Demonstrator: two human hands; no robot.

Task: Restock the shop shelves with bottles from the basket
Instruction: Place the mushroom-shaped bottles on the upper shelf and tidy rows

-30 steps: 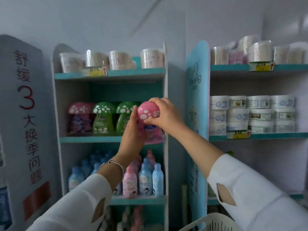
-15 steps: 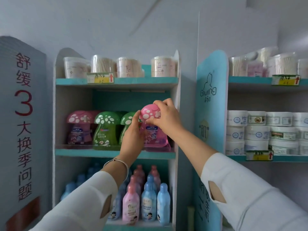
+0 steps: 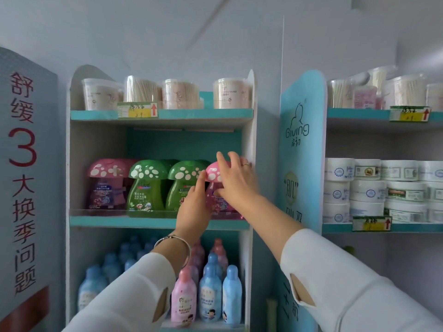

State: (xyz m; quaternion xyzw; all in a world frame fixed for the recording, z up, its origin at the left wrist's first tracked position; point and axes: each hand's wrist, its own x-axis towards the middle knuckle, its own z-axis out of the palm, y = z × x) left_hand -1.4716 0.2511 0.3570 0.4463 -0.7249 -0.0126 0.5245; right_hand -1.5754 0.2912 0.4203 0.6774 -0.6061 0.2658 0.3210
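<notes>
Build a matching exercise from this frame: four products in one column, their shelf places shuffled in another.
1 cotton swab tubs
2 pink mushroom-cap bottle
3 blue bottles
4 white cream jars

A right unit, middle shelf
B left unit, lowest visible shelf
C left unit, top shelf
D left unit, middle shelf, right end

Pairs: 1-C, 2-D, 3-B, 4-A

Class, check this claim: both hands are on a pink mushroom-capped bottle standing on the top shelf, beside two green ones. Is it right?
One slip: the head view shows the pink mushroom-capped bottle on the middle shelf, not the top. The left hand and right hand do both touch it, beside two green bottles.
</notes>
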